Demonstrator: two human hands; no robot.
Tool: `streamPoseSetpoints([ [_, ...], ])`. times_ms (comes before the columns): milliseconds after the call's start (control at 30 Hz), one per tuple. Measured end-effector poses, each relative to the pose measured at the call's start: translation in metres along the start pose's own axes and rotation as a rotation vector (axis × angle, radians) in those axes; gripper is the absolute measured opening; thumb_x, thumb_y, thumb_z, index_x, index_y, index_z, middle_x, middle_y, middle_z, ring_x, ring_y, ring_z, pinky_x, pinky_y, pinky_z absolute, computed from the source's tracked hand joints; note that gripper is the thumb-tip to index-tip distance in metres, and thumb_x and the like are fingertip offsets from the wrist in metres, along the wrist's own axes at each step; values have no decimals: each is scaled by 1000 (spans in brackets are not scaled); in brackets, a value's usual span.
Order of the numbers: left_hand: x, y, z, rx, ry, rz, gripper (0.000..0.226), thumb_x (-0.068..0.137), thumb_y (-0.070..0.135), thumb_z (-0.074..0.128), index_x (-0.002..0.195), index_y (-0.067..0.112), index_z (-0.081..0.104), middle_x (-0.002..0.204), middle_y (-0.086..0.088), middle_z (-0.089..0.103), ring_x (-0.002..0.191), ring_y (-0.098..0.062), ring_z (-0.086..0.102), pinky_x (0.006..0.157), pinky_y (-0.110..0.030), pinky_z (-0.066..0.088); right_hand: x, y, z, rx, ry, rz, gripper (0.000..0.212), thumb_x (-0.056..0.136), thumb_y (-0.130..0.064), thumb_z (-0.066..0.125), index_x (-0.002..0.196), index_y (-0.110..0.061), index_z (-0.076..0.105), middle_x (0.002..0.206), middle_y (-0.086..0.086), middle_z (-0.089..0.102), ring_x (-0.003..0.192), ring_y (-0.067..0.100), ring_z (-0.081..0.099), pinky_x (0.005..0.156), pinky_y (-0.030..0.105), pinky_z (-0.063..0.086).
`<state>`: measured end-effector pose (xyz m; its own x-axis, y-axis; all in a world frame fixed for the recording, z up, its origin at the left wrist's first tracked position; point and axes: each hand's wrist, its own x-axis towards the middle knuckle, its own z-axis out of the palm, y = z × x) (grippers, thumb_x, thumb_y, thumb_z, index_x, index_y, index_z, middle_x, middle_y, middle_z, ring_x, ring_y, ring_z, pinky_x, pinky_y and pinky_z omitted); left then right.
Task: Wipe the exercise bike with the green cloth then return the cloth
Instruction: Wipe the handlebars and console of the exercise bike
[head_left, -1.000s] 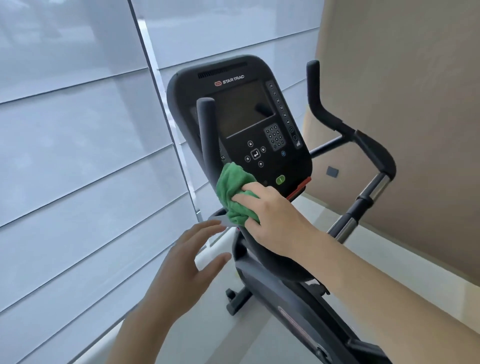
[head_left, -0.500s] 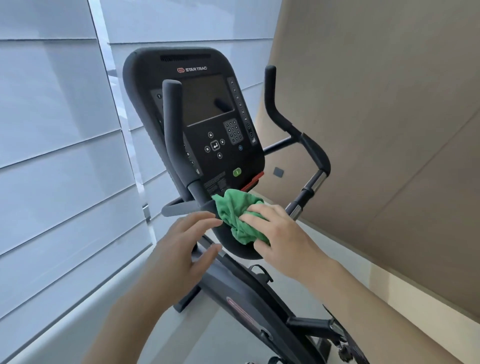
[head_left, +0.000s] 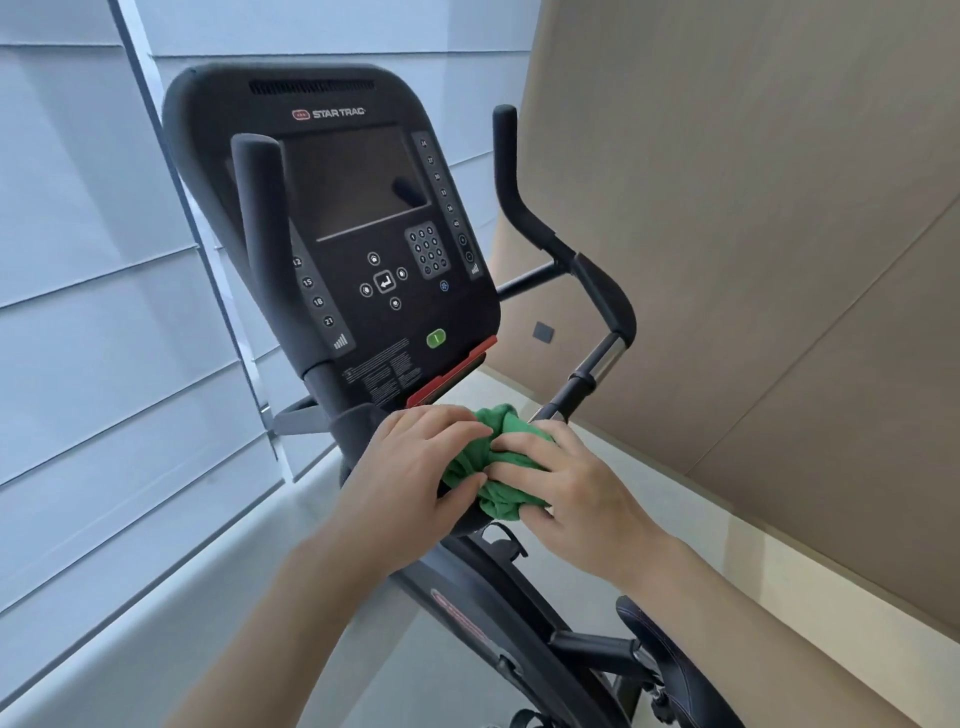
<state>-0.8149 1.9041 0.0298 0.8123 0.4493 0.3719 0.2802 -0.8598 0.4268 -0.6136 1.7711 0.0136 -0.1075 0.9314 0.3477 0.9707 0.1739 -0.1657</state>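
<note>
At far left, pale horizontal window blinds are seen behind a slim metal mullion. Next, the upright left handlebar of the exercise bike is shown, a matte black rounded bar standing before the glossy console with its dark screen and keypad. Below the console, the left hand is laid on the green cloth, its fingers lightly curled and its thumb pressed into the folds. The cloth is bunched between the 2 hands, on the bike's dark body under the console. It is judged soft, light and limp, best gathered in a fistful. The right hand is curled over the cloth's right side, gripping it. Further right, a chrome-and-black handlebar and a tan wall panel are seen.
</note>
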Motion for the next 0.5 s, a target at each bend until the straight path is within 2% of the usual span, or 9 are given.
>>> streamPoseSetpoints([
  [133, 21, 9, 21, 47, -79, 6, 43, 94, 44, 68, 135, 32, 64, 141, 14, 58, 133, -16, 52, 110, -41, 40, -12, 39, 2, -16, 43, -14, 44, 90, -8, 55, 128, -24, 70, 143, -8, 58, 131, 29, 47, 112, 37, 48],
  [267, 40, 18, 44, 105, -144, -39, 46, 97, 53, 62, 141, 39, 57, 148, 20, 51, 136, -11, 49, 110, -34, 37, -14, 100, 0, -32, 90, 111, 45, 85, -7, 57, 125, -23, 73, 143, -8, 60, 129, 30, 49, 94, 47, 59],
  [400, 60, 28, 62, 103, -189, -87, 48, 100, 49, 59, 146, 41, 49, 150, 22, 44, 136, -9, 46, 110, -33, 41, 4, 172, -5, -54, 124, 204, 53, 74, 8, 69, 119, -19, 78, 137, -4, 66, 120, 34, 53, 90, 50, 59],
  [500, 74, 37, 73, 100, -225, -123, 48, 100, 41, 62, 147, 40, 49, 152, 19, 40, 130, -12, 50, 101, -35, 51, 25, 224, -15, -69, 147, 303, 52, 73, 10, 70, 116, -17, 80, 132, -1, 70, 114, 37, 57, 90, 49, 59],
])
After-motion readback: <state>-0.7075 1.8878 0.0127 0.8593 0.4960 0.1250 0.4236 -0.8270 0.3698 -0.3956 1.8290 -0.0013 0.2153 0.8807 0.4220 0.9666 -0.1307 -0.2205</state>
